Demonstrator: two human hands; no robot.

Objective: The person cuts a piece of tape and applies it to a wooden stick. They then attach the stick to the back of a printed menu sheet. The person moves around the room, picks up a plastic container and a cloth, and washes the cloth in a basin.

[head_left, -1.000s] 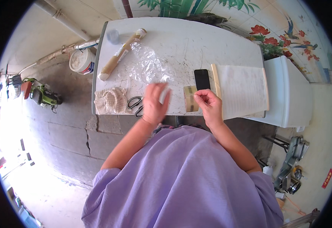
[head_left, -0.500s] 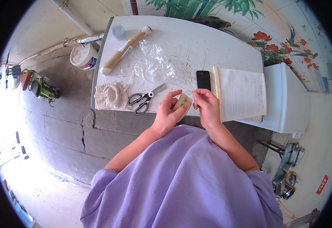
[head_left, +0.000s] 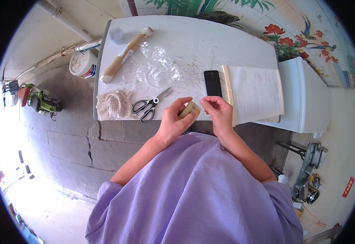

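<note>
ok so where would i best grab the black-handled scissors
Probably by the black handle loops, coming from the near left of the white table: they lie toward its near edge, while the blades point away to the right. The left hand is nearest but holds the tan tape roll.
</note>
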